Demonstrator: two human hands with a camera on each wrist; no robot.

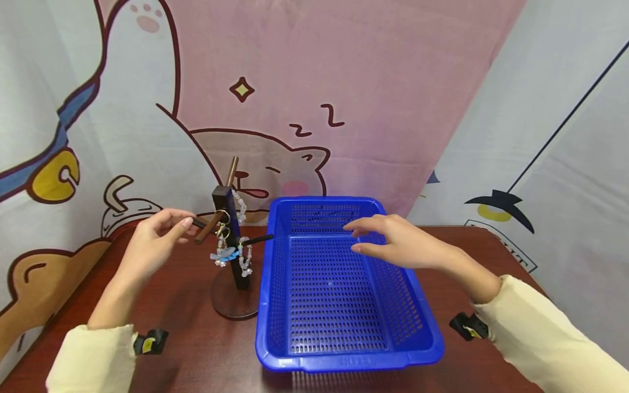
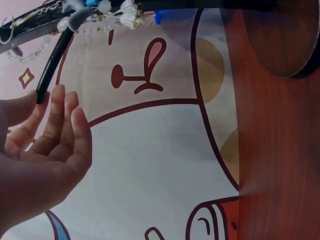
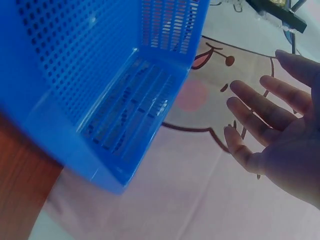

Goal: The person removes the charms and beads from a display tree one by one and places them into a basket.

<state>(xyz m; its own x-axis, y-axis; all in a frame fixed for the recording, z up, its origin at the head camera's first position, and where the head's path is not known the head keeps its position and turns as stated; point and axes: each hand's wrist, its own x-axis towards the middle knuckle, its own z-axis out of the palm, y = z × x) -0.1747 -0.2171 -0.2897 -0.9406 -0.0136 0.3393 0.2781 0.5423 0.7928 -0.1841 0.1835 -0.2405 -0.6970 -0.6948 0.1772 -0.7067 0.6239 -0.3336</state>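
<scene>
A dark wooden display stand [image 1: 223,192] with several pegs and a round base stands upright on the table. My left hand [image 1: 149,243] pinches the end of its left peg [image 2: 54,65] between thumb and finger. Near that hand, a beaded keychain [image 1: 223,255] with a gold clasp and a grey-and-blue charm hangs from the stand. One clear bead strand [image 1: 245,261] hangs on the right peg, another bead strand [image 1: 241,204] at the back. My right hand [image 1: 398,243] hovers over the blue plastic basket [image 1: 354,363], fingers apart and holding nothing.
The basket stands right beside the stand, its bottom bare. Both rest on a reddish-brown table [image 1: 196,349]. A printed cloth [image 1: 393,82] with cartoon animals hangs behind the table.
</scene>
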